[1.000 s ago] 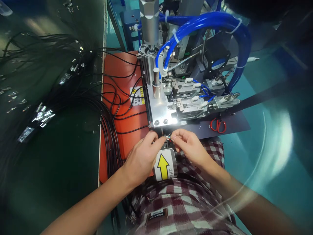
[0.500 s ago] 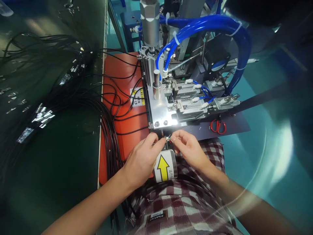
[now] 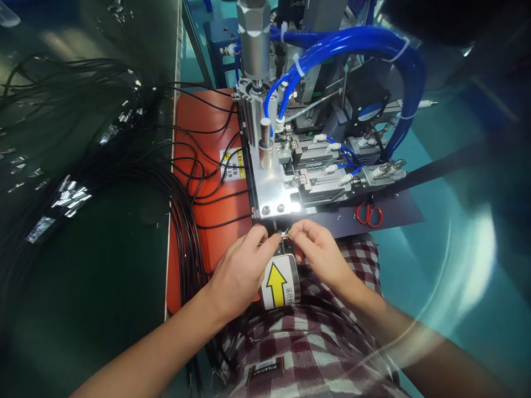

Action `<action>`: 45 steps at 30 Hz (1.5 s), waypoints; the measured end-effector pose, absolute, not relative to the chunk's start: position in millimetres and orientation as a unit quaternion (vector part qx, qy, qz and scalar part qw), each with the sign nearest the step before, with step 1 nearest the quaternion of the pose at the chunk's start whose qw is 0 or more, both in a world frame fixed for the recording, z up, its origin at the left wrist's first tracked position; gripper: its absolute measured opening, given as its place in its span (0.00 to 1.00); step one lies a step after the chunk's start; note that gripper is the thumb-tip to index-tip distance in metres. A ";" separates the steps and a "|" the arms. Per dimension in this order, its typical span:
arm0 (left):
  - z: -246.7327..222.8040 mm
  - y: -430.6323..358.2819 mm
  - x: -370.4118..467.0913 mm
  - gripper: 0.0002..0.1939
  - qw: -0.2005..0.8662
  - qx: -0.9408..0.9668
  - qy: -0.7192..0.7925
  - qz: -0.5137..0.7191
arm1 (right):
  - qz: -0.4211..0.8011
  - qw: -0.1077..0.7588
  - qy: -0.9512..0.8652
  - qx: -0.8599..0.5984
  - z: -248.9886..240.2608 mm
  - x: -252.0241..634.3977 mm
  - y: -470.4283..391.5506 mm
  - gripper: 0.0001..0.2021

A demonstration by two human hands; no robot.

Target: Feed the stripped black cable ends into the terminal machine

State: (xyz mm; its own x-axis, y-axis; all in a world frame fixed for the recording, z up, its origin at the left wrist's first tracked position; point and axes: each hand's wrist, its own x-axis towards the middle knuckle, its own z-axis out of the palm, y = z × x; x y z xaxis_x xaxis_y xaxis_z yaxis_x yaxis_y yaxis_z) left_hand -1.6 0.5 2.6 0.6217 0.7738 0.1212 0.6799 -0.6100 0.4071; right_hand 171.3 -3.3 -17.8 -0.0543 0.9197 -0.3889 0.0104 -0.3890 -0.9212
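Close together at the front edge of the machine (image 3: 271,190), both my hands pinch around one small spot. Between the fingertips shows a cable end (image 3: 284,235) with fine white and red wires and a bit of bright metal. My left hand (image 3: 244,262) is closed at its left side, and the fingers hide most of what it grips. From the right, my right hand (image 3: 317,249) pinches the thin wires between thumb and forefinger. Just below them is a white plate with a yellow arrow (image 3: 277,282).
Black cables (image 3: 182,237) run across the orange base plate (image 3: 211,215) on the left. Bundles with shiny ends (image 3: 70,196) lie on the dark table. Red-handled scissors (image 3: 370,215) rest on the dark plate to the right. Blue air hoses (image 3: 352,41) arch above the machine.
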 end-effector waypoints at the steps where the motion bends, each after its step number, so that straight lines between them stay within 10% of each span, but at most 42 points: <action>1: 2.8 0.6 -1.4 0.14 0.163 0.886 0.410 0.144 | 0.596 0.383 -0.407 -0.577 -18.5 170.7 -3.7 0.08; 45: 4.2 1.5 -2.3 0.16 0.122 0.908 0.388 0.107 | 0.640 0.416 -0.307 -0.569 -25.0 162.5 -1.7 0.06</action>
